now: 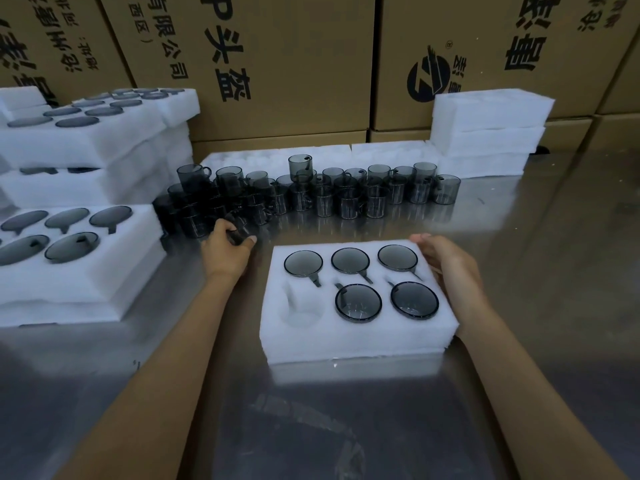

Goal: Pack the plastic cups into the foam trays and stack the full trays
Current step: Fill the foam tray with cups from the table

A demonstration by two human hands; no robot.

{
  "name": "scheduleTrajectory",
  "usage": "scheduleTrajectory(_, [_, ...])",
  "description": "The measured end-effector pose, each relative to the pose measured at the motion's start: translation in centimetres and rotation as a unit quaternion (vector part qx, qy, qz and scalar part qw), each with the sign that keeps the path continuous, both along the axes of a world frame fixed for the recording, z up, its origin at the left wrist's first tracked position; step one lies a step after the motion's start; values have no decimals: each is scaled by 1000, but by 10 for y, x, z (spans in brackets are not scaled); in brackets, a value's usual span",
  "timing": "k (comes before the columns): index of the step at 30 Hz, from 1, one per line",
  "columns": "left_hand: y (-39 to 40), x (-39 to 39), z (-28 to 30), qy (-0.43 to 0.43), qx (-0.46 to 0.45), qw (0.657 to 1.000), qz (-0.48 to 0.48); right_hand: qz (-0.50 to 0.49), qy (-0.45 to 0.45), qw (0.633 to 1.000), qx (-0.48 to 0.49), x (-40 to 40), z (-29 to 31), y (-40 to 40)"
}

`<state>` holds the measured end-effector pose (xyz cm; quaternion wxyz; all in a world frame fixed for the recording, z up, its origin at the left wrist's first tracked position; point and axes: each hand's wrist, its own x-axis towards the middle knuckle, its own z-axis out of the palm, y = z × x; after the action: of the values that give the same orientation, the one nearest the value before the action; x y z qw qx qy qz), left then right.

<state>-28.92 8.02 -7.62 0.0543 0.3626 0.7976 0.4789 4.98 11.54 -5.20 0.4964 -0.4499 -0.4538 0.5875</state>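
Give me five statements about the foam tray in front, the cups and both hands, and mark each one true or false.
1. The foam tray in front holds five cups. True.
2. Its empty pocket is at the near right corner. False: it is at the near left corner.
3. The left hand grips a dark cup beside the group of loose cups. True.
4. The right hand holds a cup above the tray. False: it holds no cup and rests against the tray's far right edge.
5. The loose cups stand on the steel table behind the tray. True.
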Motion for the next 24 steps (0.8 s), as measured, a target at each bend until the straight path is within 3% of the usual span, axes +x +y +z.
scheduleTrajectory(6, [-37,28,0,-8,95,995,-28,-101,-91,973,186,1,13,-6])
scheduleTrajectory(12, [-79,68,20,21,194,979,-51,-57,-114,938,321,-19,38,-39])
scheduleTrajectory(15, [-88,84,37,41,219,969,-103,-13,-173,913,370,-35,42,-60])
scheduleTrajectory(19, [-94,104,53,160,192,954,-164,60,-202,896,390,-53,34,-79])
scheduleTrajectory(24, [-99,123,64,174,183,939,-233,90,-183,907,370,-66,20,-85])
